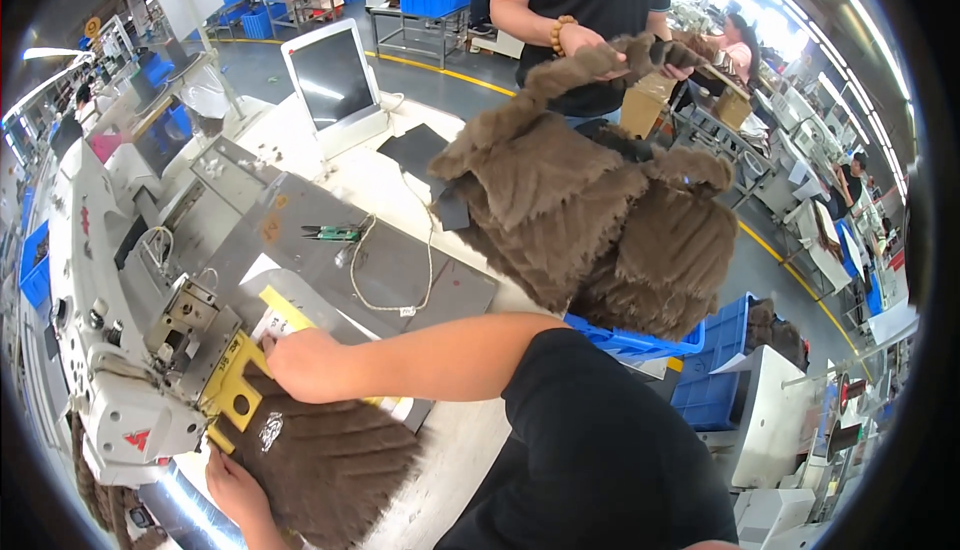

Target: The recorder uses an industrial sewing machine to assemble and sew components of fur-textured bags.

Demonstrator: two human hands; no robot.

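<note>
A brown fur piece [325, 460] lies on the worktable beside the white sewing machine [110, 370], with a small silvery patch on it. My left hand [237, 490] is at the fur's near-left edge by the machine's needle area, its fingers closed on that edge. A yellow plate with a round hole [235, 390] sits at the machine, partly over the fur. My right hand [302, 365] reaches across to the plate's far side, fingers curled down; what they grip, if anything, is hidden. Behind it are a yellow-edged white template [282, 312] and paper.
Green-handled thread snips [332, 233] and a looped cord [385, 307] lie on the grey tabletop. A tablet screen [333, 75] stands behind. Brown fur garments [590, 220] are heaped over a blue crate [640, 342] at right; a co-worker's hands [600, 50] hold a fur strip there.
</note>
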